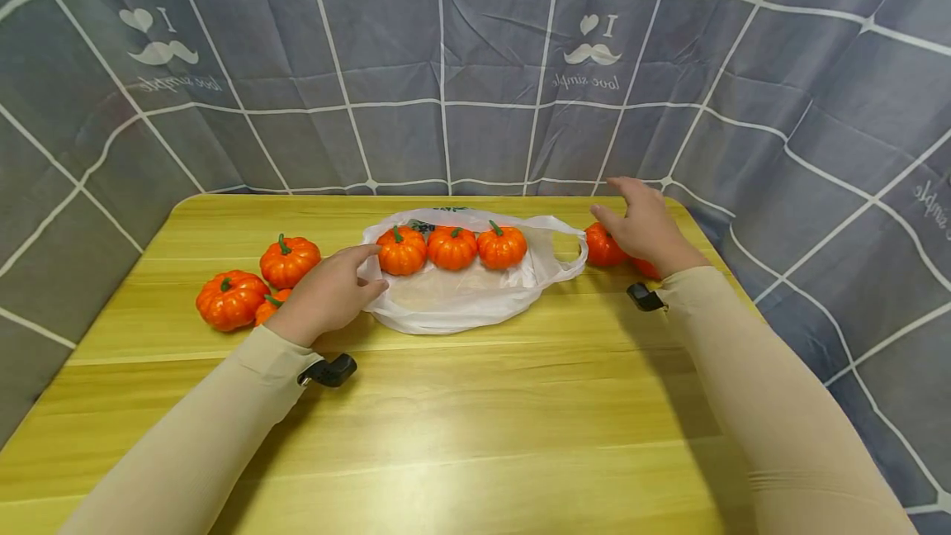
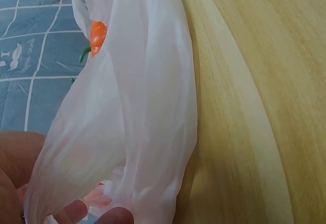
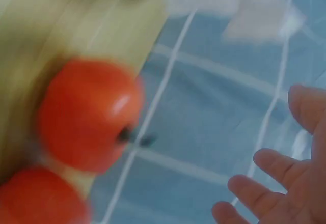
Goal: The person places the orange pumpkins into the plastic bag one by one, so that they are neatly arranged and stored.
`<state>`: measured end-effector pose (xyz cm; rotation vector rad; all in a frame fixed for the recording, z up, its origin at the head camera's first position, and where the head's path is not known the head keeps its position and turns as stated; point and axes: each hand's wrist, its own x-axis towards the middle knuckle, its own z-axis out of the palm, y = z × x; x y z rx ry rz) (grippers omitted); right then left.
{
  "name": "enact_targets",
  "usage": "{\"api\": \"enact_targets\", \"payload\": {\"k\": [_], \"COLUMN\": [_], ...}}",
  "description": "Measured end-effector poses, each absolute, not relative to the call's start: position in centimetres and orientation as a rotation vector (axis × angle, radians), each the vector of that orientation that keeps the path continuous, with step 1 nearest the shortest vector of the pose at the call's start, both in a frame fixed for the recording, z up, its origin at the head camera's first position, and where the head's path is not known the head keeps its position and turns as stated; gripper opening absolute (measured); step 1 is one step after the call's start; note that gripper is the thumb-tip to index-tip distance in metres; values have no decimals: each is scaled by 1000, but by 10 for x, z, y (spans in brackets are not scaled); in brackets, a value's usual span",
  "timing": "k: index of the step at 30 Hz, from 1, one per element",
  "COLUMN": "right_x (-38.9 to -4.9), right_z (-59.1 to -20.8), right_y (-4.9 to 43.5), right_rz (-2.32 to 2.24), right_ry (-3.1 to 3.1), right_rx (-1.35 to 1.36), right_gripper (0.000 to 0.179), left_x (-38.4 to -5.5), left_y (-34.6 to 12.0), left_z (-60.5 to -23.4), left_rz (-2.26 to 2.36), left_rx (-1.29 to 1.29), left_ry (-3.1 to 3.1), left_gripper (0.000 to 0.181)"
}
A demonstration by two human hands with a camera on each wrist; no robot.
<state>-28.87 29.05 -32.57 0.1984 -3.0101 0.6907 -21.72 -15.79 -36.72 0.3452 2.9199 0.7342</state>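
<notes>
A white plastic bag (image 1: 453, 316) lies open on the table, with three small orange pumpkins (image 1: 452, 248) with green stems lined up in its mouth. At the bag's left edge, my left hand (image 1: 327, 291) holds the plastic between thumb and fingers; in the left wrist view the bag's handle (image 2: 66, 158) runs past its fingertips (image 2: 76, 210). On the right, my right hand (image 1: 646, 225) hovers with fingers spread and nothing in it. Beneath it sit two pumpkins (image 1: 603, 246), partly covered by the hand in the head view but plain in the right wrist view (image 3: 91, 114).
Three more pumpkins (image 1: 230, 300) stand to the left, one partly behind the left hand. The wooden table (image 1: 475, 428) ends at a grey checked curtain (image 1: 490, 48) at the back and sides. Each wrist wears a black device (image 1: 330, 371).
</notes>
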Motion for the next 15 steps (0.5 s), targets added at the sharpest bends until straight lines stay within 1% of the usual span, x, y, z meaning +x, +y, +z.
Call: {"api": "enact_targets", "payload": {"k": [3,7,15], "right_x": [-290,-290,-291], "right_z": [-331,-342,-367], "right_y": [315,345,383], "right_rz": [678,673,788], "right_ry": [-3039,-3099,-3205], "right_rx": [126,62,32], "right_gripper": [72,78,108], "left_x": [-217,-217,-219], "left_y": [-158,-157,-156], "left_z": [-367,-366,-367], "left_rz": [733,729,713], "left_rx": [353,357,340], "left_ry": [2922,2921,2916], "left_gripper": [66,67,69]}}
